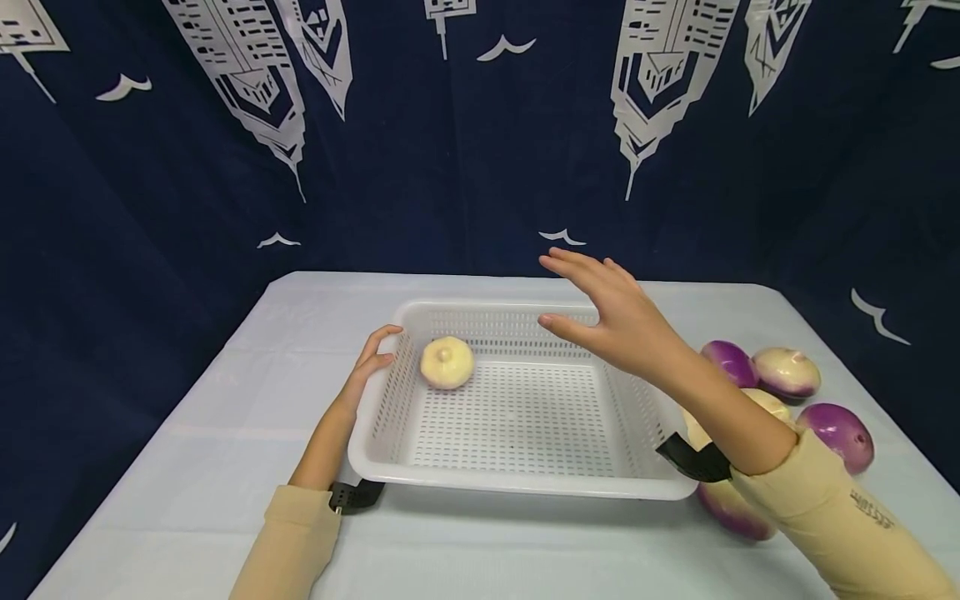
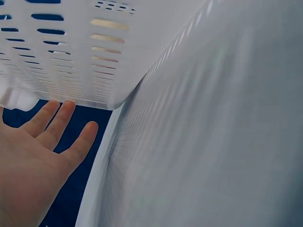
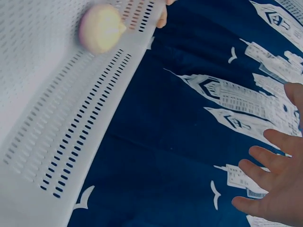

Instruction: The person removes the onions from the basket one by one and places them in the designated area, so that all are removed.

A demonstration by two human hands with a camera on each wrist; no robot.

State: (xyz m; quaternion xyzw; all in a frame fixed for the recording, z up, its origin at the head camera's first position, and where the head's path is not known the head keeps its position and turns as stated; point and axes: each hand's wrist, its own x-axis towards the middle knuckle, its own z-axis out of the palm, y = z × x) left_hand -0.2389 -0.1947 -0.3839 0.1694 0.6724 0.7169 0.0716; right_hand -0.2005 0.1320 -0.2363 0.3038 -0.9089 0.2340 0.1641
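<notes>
A white perforated basket (image 1: 525, 482) stands on the table with one cream-coloured turnip (image 1: 447, 363) inside, near its left back corner. My left hand (image 1: 367, 367) holds the basket's left rim, with the thumb and a finger at the edge. In the left wrist view, other fingers (image 2: 59, 123) reach along the outside of its wall. My right hand (image 1: 615, 312) is raised over the basket's back right part, fingers spread and nothing in it. Purple-and-cream turnips (image 1: 836, 435) lie in a group right of the basket, partly hidden behind my right forearm.
White cloth covers the table (image 1: 187, 467). Behind it hangs a dark blue curtain (image 1: 465, 167) printed with white buildings and birds. A black band (image 1: 696, 458) sits on my right wrist, overlapping the basket's right front corner in the head view.
</notes>
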